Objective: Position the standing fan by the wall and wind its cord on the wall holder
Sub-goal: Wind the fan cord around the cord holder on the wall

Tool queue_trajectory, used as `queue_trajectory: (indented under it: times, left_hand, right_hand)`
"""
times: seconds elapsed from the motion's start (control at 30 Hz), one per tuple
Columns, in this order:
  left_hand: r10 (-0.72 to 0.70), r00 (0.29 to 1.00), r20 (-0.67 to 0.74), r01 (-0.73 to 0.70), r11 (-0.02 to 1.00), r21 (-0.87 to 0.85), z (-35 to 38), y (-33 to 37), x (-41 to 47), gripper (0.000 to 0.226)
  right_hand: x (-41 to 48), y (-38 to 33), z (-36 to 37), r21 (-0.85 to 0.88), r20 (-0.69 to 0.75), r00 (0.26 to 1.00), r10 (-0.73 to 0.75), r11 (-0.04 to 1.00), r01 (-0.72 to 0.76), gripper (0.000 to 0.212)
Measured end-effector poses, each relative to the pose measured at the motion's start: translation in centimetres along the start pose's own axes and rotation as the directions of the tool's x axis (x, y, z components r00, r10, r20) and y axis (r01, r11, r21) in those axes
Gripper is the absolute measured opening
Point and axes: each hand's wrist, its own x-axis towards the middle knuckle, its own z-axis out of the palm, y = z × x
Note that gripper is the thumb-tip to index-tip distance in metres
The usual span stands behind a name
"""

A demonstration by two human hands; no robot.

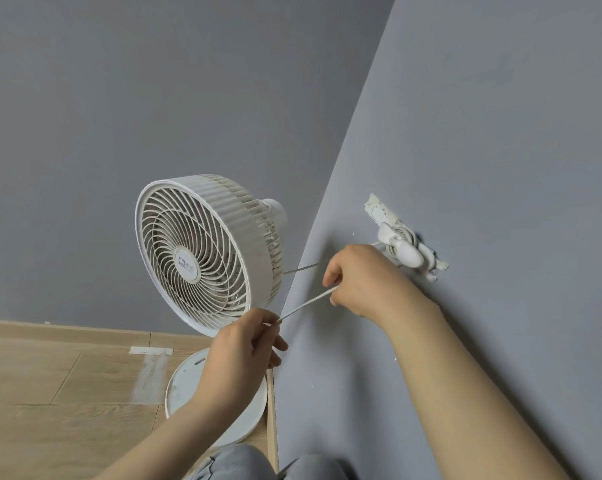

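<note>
A white standing fan [202, 254] stands in the room corner on a round white base [188, 386], close to the grey right wall. Its white cord [306, 303] runs taut between my hands. My left hand [244, 344] pinches the cord's lower end below the fan head. My right hand [358, 278] grips the cord higher up, just left of the white wall holder [405, 251]. Some cord loops lie around the holder. Another stretch of cord [299, 269] leads from the fan's back toward my right hand.
The grey right wall [500, 133] meets the grey back wall [154, 81] behind the fan. Wooden floor [50, 393] with a tape strip [150, 350] lies to the left. My knees in grey trousers [230, 462] are at the bottom edge.
</note>
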Motion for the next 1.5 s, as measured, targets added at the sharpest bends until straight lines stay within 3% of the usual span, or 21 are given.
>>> queue_trajectory:
  times: [0.13, 0.4, 0.63, 0.83, 1.5]
  left_hand:
    - [0.032, 0.999, -0.005, -0.032, 0.999, -0.011, -0.4, 0.1, 0.1, 0.015]
    - [-0.007, 1.0, -0.004, 0.006, 0.995, -0.104, -0.4, -0.1, 0.2, 0.022]
    - [0.002, 1.0, 0.005, -0.001, 0.992, -0.128, 0.1, 0.1, 0.8, 0.026]
    - [-0.006, 1.0, 0.009, 0.007, 0.989, -0.148, 0.8, 0.2, 1.0, 0.032]
    - [0.005, 1.0, 0.008, -0.004, 0.993, -0.118, 1.7, 0.5, 1.9, 0.03]
  right_hand:
    - [1.4, -0.5, -0.5, -0.088, 0.094, 0.995, -0.032, 0.995, 0.041, 0.02]
    - [5.5, 0.6, -1.7, -0.025, 0.128, 0.991, 0.027, 0.999, -0.024, 0.013]
    - [8.4, 1.6, -3.3, -0.03, 0.124, 0.99, 0.06, 0.998, -0.057, 0.021]
    - [10.1, 1.9, -4.9, -0.046, 0.215, 0.975, 0.051, 0.998, -0.042, 0.013]
    - [11.7, 4.1, -6.1, -0.177, 0.139, 0.99, 0.034, 0.984, -0.009, 0.009]
